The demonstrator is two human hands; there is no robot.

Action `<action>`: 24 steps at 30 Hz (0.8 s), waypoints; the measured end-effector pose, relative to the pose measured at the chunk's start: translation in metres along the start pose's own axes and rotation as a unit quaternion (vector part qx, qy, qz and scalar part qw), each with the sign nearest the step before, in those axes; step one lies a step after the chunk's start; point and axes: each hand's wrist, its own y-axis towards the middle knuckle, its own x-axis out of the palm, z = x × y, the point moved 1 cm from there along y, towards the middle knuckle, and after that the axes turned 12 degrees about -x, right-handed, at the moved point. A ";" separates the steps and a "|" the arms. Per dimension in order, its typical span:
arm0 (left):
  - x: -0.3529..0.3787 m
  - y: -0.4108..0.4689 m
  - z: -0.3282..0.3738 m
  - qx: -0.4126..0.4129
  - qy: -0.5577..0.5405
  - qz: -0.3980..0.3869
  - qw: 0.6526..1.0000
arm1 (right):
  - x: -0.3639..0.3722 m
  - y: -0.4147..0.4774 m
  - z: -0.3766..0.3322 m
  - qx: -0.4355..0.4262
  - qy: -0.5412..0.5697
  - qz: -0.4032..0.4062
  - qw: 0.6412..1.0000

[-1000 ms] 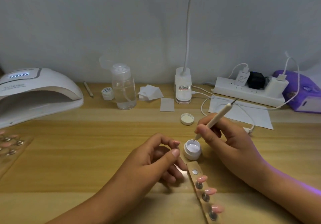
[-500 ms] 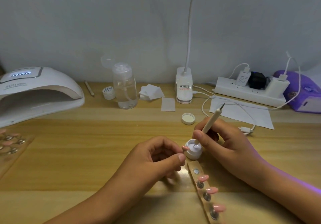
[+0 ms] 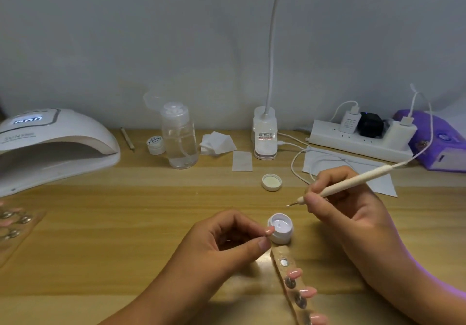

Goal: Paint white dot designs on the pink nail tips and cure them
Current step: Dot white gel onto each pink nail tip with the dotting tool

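Observation:
My left hand (image 3: 222,244) pinches a single pink nail tip (image 3: 268,230) between thumb and forefinger, just left of an open white jar of white gel (image 3: 281,227). My right hand (image 3: 338,206) grips a cream dotting pen (image 3: 353,181), tilted with its white-loaded point above and to the right of the jar. A clear holder strip (image 3: 290,282) in front of the jar carries three pink nail tips (image 3: 295,273) on metal studs and one bare stud. The white curing lamp (image 3: 50,145) stands at far left with its display lit.
The jar's lid (image 3: 271,181) lies behind the jar. A clear pump bottle (image 3: 179,138), a small capped jar (image 3: 155,144), wipes (image 3: 218,143), a desk lamp base (image 3: 264,135), a power strip (image 3: 358,140) with cables and a purple tissue pack (image 3: 438,140) line the back. Another nail holder (image 3: 15,226) lies at left.
My right hand has lifted the pen tip out of the white gel jar and swung the pen to a flatter tilt. My left hand holds the nail tip near the jar.

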 end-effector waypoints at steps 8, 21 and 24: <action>0.018 -0.006 -0.006 0.038 0.029 -0.052 0.998 | 0.006 -0.011 -0.002 0.071 0.182 0.000 0.981; 0.013 -0.004 -0.006 0.041 0.021 -0.036 0.998 | 0.018 -0.007 -0.011 0.127 0.226 0.031 0.965; 0.014 -0.004 -0.006 0.035 0.014 -0.036 0.999 | 0.019 -0.007 -0.012 0.141 0.217 0.014 0.966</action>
